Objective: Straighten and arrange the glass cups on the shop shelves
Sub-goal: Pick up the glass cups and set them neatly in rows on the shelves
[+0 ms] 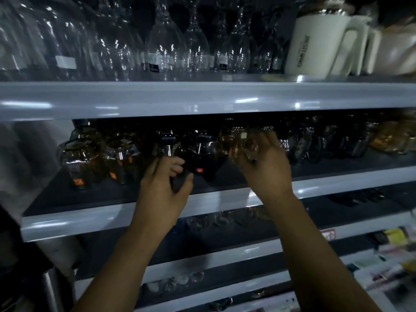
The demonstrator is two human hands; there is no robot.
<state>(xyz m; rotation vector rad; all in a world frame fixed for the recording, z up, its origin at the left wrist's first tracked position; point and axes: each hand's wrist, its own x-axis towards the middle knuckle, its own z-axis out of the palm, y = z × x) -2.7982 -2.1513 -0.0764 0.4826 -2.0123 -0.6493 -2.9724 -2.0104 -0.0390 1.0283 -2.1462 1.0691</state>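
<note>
Now left hand [165,186] grips upright dark cup [167,147], right hand [267,168] amber cup [242,144].

blur is smearing the right hand [267,167] and its amber glass cup [244,143]; the top edge is cropping the wine glasses [166,41].

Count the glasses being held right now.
2. The left hand grips a dark glass on the middle shelf. The right hand holds an amber glass just right of it. Neither grip seems to hide another.
</note>
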